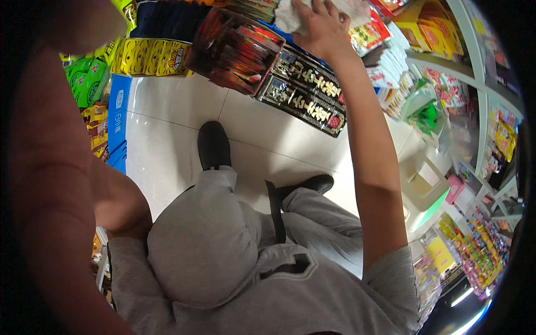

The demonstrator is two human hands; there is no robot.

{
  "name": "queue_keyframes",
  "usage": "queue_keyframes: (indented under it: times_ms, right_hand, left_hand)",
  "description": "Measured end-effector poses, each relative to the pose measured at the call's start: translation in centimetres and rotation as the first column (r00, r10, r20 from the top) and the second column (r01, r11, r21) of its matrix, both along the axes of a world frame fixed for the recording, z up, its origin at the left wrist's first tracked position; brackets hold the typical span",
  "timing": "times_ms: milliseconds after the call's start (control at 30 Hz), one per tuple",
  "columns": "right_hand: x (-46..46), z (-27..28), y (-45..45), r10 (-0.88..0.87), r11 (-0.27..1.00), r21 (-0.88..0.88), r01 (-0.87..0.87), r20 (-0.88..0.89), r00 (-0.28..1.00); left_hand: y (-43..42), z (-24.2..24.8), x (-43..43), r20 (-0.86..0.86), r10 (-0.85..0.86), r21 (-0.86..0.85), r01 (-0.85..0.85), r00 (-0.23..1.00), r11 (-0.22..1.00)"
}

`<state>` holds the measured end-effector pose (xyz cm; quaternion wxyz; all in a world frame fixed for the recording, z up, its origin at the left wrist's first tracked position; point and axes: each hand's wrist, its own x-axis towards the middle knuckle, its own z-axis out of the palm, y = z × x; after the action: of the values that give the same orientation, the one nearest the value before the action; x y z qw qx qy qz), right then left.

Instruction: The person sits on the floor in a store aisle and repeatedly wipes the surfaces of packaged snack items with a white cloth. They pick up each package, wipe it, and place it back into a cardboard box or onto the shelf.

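At the top of the view, my right hand (324,35) reaches over a display of packaged snacks, its curled fingers on a crumpled white cloth (287,17). Below the hand are black boxes with gold writing (303,102), beside an open box of red and black packets (240,52). A red and white packet (370,33) lies right of my wrist. My left hand (90,25) is a large blurred shape very close to the lens at the upper left; its fingers cannot be made out. Whether it holds anything cannot be told.
Yellow packets (153,56) and green packets (88,81) stand at the left, near a blue display edge (119,111). A white shelf frame (481,83) rises at the right. On the tiled floor (167,100) stand my dark shoes and a beige bin (423,182).
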<state>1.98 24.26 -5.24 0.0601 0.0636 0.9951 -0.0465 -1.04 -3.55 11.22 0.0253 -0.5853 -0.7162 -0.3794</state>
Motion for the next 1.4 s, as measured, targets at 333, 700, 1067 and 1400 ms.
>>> queue_keyframes:
  times_ms: [333, 700, 1067, 1400]
  right_hand:
    - [0.2, -2.6, 0.2, 0.109, 0.986, 0.131, -0.103, -0.035, 0.993]
    - [0.5, -1.7, 2.2, 0.173, 0.982, -0.037, -0.186, -0.222, 0.959]
    - [9.9, 4.4, -3.7, -0.637, 0.23, -0.958, 0.174, -0.013, 0.77]
    - [12.7, 3.3, -6.5, -0.942, 0.06, -0.987, 0.152, -0.005, 0.337]
  left_hand:
    - [1.2, -0.7, 1.0, 0.248, -0.098, 0.084, 0.08, 0.964, 0.993]
    - [3.4, -10.1, 2.0, 0.911, -0.188, 0.297, -0.271, 0.366, 0.916]
    - [6.4, -15.3, 5.4, 0.899, -0.261, 0.226, -0.138, -0.352, 0.964]
    - [6.4, -16.2, 7.8, 0.631, -0.166, -0.03, -0.238, -0.758, 0.971]
